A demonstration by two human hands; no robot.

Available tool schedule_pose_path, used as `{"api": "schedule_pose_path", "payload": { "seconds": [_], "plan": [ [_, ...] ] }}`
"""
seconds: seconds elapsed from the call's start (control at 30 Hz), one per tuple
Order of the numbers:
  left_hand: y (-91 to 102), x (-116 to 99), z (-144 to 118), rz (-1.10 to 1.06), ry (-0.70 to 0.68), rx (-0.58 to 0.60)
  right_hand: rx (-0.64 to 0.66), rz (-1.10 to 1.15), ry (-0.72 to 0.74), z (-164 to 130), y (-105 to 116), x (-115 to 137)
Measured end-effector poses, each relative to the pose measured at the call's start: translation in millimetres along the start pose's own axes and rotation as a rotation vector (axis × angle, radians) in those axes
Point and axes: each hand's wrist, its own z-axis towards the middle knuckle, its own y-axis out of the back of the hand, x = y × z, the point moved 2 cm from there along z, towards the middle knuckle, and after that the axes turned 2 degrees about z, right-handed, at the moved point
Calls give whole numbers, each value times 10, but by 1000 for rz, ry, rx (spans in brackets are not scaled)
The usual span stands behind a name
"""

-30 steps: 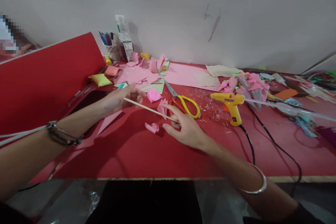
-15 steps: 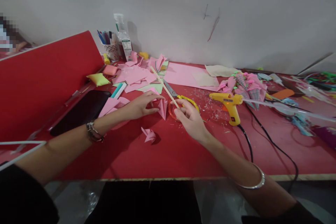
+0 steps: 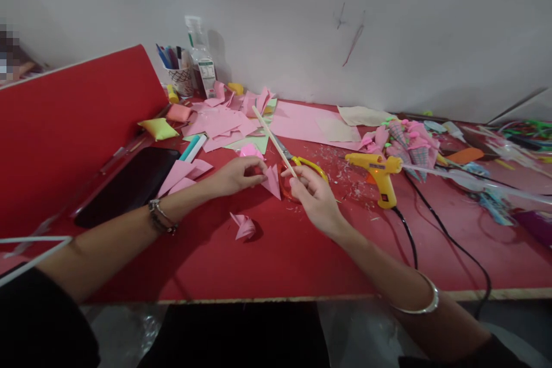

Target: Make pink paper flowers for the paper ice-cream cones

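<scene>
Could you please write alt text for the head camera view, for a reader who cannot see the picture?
A person's right hand holds a thin wooden stick over a red table, while the left hand grips a folded pink paper piece. Around them lie yellow-handled scissors, a yellow glue gun, pink paper scraps and a black phone.

Tilted wooden stick (image 3: 273, 141), folded pink paper (image 3: 272, 179)

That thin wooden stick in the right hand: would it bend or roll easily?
The stick looks straight and slender, so probably stiff but snappable. Likely light: the right hand pinches it by one end. It looks round, so it might roll on the table.
</scene>
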Motion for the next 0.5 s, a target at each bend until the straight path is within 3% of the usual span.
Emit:
{"api": "schedule_pose_path", "payload": {
  "seconds": [0.27, 0.5],
  "plan": [
    [10, 100, -56, -591, 107, -11, -20, -154, 117, 11, 28, 20],
    [-132, -64, -138, -1040, 163, 72, 249, -235, 237, -23, -34, 15]
  ]
}}
